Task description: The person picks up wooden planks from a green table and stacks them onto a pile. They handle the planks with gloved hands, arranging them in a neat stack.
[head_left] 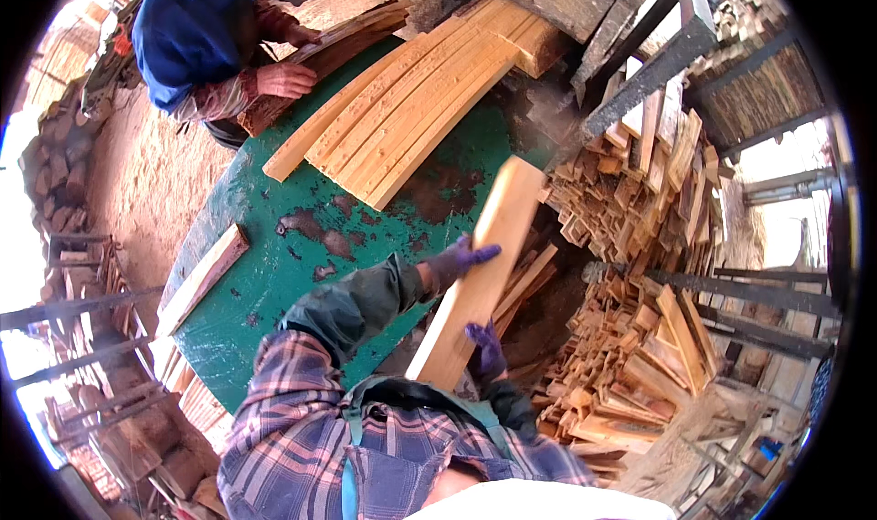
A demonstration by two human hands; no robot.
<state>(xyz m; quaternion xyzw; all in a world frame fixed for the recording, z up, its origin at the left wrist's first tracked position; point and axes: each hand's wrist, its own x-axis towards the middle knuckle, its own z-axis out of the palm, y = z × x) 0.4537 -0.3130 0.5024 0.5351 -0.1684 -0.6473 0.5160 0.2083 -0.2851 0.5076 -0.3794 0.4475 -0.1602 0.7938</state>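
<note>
A pale, thick wooden board slants across my front, its far end past the edge of the green table. My left hand, in a purple glove, grips the board's left side about midway. Lower down, my right hand, also gloved in purple, holds its right edge closer to my body. Beyond, several sawn boards lie side by side on the table. At its far left, a co-worker's hands rest on a rough, bark-edged slab.
A narrow wood offcut lies on the table's left edge. Stacked wood pieces and a second pile rise on my right, between dark metal bars. Logs line the far left, past sawdust-covered ground.
</note>
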